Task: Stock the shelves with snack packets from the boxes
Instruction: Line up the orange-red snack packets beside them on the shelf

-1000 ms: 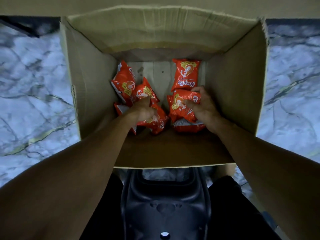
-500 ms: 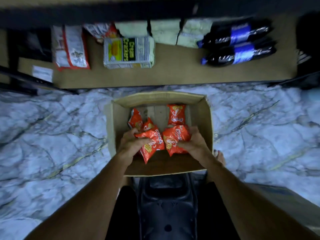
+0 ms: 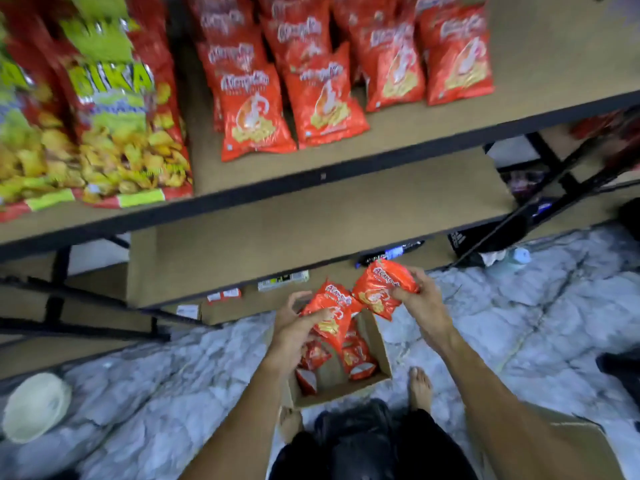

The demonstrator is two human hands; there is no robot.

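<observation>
My left hand (image 3: 292, 327) grips a red snack packet (image 3: 332, 315) held above the open cardboard box (image 3: 379, 348) on the floor. My right hand (image 3: 424, 303) pinches a second red snack packet (image 3: 381, 289) up and to the right of the first. Several more red packets (image 3: 356, 358) lie in the bottom of the box. On the upper shelf (image 3: 398, 129) stand rows of matching red packets (image 3: 258, 112), with bare board at their right. A middle shelf (image 3: 311, 220) below it is bare.
Large red and green chip bags (image 3: 114, 123) fill the upper shelf's left side. Black shelf legs (image 3: 59, 285) cross at left and right. Dark bottles (image 3: 391, 252) lie on the lowest shelf. A pale round object (image 3: 36, 405) lies on the marble floor. My bare feet (image 3: 420, 388) flank the box.
I have stood up and both hands have lifted their red packets out of the box. The view has risen from the box interior to the shelves.
</observation>
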